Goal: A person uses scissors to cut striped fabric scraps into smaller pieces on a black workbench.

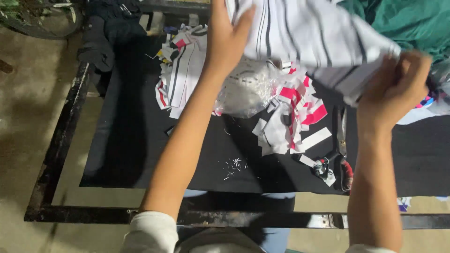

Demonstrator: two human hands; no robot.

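**Striped cloth held high over a cluttered counter**

Cloth first: the white fabric piece with dark stripes (309,37) is up in the air between both my hands, above the far half of the black cloth-covered counter (140,154). My left hand (227,40) lies flat against its near edge, fingers (243,23) spread and pressing rather than pinching. My right hand (396,86) is clenched around the bunched lower corner, fingers (415,70) curled tight into the fabric.

What worries me is the left side. A flat palm is a weak hold, so I judge the cloth could slide off that hand and swing from the right one alone.

If it drops, it lands on the heap of white and pink fabric scraps (290,112) and the crumpled clear plastic bag (246,89) directly beneath, and a dragging hem could sweep those cuttings toward the second pile of striped offcuts (180,70) or off the counter's edge.

The metal scissors with a dark and red handle (341,159) lie just below my right wrist, near the scraps. A low-hanging fold could catch on them and pull them toward the rusty black metal frame (56,154), or I could bring my forearm down on them while watching the cloth. The small white thread clippings (234,165) nearer me would cling to anything that brushes them.
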